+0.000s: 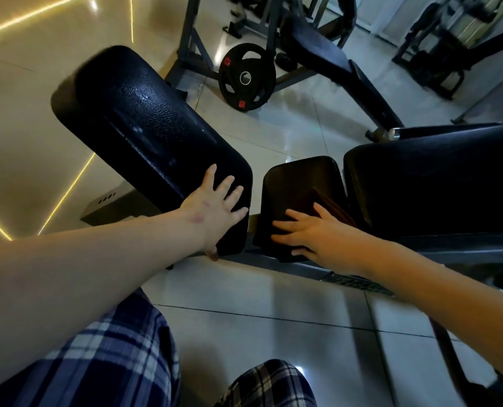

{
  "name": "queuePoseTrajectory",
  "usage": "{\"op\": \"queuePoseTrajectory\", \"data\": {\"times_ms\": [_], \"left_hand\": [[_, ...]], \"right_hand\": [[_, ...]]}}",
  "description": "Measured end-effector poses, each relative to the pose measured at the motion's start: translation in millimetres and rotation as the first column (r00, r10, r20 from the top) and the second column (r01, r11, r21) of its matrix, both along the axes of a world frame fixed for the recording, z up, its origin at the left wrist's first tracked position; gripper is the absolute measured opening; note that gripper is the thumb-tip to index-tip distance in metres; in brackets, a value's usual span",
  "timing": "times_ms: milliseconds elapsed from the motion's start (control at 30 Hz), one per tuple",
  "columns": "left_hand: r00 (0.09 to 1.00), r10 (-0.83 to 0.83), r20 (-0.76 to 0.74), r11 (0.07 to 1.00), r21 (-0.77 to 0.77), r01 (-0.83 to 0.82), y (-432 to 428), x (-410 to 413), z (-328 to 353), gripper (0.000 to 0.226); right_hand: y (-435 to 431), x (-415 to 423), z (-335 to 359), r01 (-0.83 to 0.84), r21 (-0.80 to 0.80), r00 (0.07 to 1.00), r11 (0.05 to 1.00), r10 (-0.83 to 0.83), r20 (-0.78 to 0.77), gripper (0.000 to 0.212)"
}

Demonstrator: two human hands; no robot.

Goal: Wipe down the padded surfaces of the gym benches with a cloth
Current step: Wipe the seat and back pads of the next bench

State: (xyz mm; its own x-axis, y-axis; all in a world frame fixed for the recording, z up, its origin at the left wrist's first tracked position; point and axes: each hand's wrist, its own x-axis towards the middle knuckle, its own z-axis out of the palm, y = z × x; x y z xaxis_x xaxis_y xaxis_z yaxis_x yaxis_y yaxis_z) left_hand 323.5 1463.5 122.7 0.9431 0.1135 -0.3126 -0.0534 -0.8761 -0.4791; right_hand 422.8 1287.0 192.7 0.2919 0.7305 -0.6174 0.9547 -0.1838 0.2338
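Plaid trousers (112, 348) above glossy tiles (273, 318); left hand (215, 207) flat on the long pad (144, 118), right hand (312, 233) flat on the cloth (303, 186).

pebbled glossy black vinyl pad (144, 118); glossy floor tiles (273, 312); plaid cloth trousers (112, 353).

I count 3 black padded vinyl bench cushions (144, 127) up close, 2 dark padded benches (326, 54) farther back, 1 round black weight plate with red tabs (245, 77), and 2 bare hands, left hand (215, 201) and right hand (312, 230).
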Motion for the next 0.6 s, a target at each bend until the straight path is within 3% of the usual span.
{"op": "queuePoseTrajectory", "data": {"times_ms": [267, 400, 600], "left_hand": [[1.0, -0.024, -0.005, 1.0, -0.01, 0.024, 3.7, -0.3, -2.3, 0.106], [1.0, -0.023, -0.012, 0.999, -0.022, 0.022, 2.1, -2.6, -0.8, 0.101], [1.0, -0.025, 0.015, 1.0, -0.006, 0.025, 6.0, -3.5, 0.5, 0.105]], "right_hand": [[42.6, 33.0, -15.7, 0.029, 0.162, 0.997, 0.986, -0.041, 0.069, 0.055], [84.1, 64.2, -33.2, 0.128, 0.247, 0.965, 0.961, -0.178, 0.194, 0.054], [60.8, 51.5, -22.1, 0.157, 0.204, 0.973, 0.966, -0.187, 0.134, 0.055]]}}
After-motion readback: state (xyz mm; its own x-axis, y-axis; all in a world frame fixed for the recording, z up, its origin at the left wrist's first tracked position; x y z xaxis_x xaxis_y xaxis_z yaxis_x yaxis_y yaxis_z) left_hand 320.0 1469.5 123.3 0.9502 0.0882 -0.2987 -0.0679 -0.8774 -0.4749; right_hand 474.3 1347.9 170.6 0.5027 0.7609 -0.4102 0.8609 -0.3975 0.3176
